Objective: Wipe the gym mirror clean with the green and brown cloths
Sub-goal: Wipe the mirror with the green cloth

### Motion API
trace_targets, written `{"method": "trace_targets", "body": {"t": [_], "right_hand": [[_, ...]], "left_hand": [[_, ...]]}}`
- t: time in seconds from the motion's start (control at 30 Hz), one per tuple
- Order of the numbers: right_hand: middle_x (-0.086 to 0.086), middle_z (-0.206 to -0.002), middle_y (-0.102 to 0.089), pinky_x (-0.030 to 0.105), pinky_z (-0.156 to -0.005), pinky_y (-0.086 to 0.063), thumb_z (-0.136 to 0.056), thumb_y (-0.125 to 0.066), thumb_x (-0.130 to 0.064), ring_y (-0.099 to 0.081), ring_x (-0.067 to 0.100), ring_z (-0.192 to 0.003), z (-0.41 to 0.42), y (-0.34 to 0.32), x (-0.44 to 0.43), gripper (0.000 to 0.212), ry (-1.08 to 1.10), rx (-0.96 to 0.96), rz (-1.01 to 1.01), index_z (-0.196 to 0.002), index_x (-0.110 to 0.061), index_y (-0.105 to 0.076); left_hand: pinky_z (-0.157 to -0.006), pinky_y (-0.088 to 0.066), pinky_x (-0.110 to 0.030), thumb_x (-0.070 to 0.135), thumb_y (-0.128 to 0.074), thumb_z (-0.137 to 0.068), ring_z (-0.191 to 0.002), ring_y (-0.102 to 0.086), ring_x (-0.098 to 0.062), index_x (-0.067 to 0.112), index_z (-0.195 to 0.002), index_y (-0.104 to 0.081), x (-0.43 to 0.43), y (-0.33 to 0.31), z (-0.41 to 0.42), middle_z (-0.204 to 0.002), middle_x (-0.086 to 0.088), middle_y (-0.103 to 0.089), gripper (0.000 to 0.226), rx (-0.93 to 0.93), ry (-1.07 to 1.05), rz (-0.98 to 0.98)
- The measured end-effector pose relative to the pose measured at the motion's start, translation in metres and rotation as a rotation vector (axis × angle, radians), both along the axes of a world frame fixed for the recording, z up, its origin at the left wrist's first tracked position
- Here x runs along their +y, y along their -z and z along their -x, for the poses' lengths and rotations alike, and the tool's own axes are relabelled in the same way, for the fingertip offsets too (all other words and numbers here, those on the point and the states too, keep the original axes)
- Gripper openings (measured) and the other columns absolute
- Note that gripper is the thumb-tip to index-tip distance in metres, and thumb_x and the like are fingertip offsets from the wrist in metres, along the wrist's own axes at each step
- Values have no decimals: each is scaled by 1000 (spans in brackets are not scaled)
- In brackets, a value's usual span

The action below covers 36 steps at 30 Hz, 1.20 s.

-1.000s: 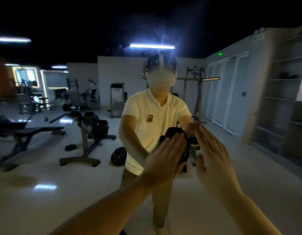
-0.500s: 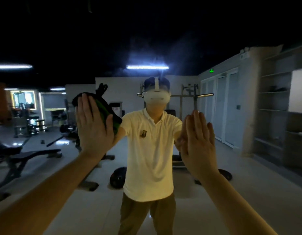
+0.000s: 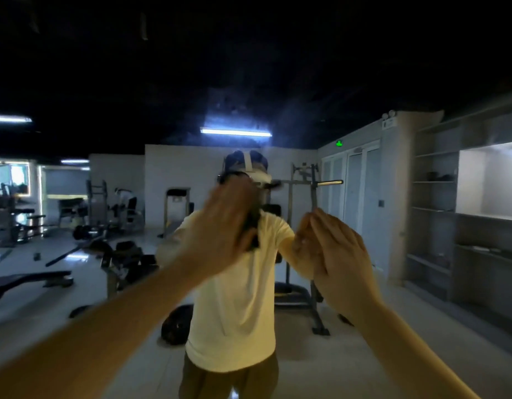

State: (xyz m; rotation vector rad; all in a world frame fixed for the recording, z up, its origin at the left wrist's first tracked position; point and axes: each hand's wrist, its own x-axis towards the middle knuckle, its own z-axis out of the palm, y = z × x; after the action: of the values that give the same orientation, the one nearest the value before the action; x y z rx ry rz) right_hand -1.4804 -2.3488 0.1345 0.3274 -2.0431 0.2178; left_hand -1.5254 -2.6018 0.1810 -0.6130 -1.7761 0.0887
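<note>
Up against the mirror (image 3: 421,326), 1 dark cloth (image 3: 253,228), its colour too dim to tell, sits under the blurred left hand (image 3: 220,226), whose open palm presses it to the glass. Just beside the cloth, the right hand (image 3: 341,260) lays straight, closed-together fingers flat on the glass, holding nothing visible. Around the cloth the glass reflects a dim gym: 1 bench (image 3: 33,279), 1 rack (image 3: 303,226), shelves (image 3: 434,197) and a glossy pale floor (image 3: 364,355).
</note>
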Motion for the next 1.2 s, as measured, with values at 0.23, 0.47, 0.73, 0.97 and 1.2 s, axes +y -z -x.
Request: {"method": "trace_targets", "body": {"t": [0.23,0.47,0.73,0.97,1.2], "right_hand": [[3,-161,-41,47,-119,-37,-103,-60,-33,-38,21,-148,6,7,-8,51,5,6,1,-150,-17,-48],[-2,-157,-42,39,-123,-27,-106,-48,-32,-37,18,-147,6,-42,9,43,-20,101,-8,-148,-24,-46],[6,-173,1,49,-127,-7,-103,-50,-37,6,24,-159,26,-50,12,77,94,52,-53,-164,-16,-10],[8,-173,-1,50,-127,-7,-101,-53,-37,4,25,-159,18,-55,18,77,74,15,-92,-164,-13,-16],[1,-170,23,41,-125,14,-107,-43,-36,25,20,-155,17,-56,25,76,58,-33,-161,-165,-17,2]], "left_hand": [[-129,-6,-53,44,-25,-108,-158,-6,-38,-4,-162,-10,-11,-94,5,-170,-25,-9,73,85,-194,-534],[-129,-11,-51,55,-33,-104,-158,-14,-33,11,-164,-11,46,-74,12,-170,-17,-17,77,69,-172,292],[-129,-10,-53,51,-24,-106,-158,-11,-37,2,-162,-15,50,-132,11,-169,-22,-15,75,132,-181,-322],[-126,-21,-53,55,-36,-104,-156,-19,-35,10,-163,-16,31,-46,14,-168,-19,-22,77,99,-184,430],[-129,-10,-53,53,-27,-105,-158,-9,-38,2,-163,-13,42,-120,7,-170,-22,-12,79,46,-188,-309]]}}
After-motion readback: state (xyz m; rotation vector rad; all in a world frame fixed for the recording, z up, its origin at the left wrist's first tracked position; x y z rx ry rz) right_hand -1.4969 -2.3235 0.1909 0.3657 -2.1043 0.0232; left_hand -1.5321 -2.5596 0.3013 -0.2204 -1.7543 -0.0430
